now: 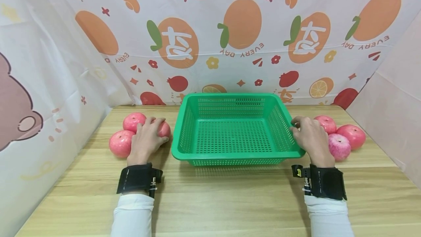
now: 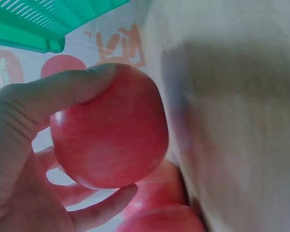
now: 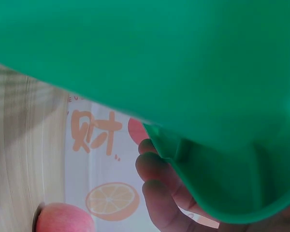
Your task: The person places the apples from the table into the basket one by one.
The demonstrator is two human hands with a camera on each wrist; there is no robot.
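A green plastic basket with a perforated floor stands on the table, bare inside. My left hand grips a red apple left of the basket, thumb on one side and fingers around the other. Two more apples, one behind and one nearer, lie just left of that hand. At the basket's right side, my right hand holds the rim. In the right wrist view its fingers curl under the green rim, while the thumb is hidden there.
To the right of my right hand sit three apples: one at the back, one at the far right and a paler, streaked one in front. A fruit-printed curtain closes off the back of the wooden table.
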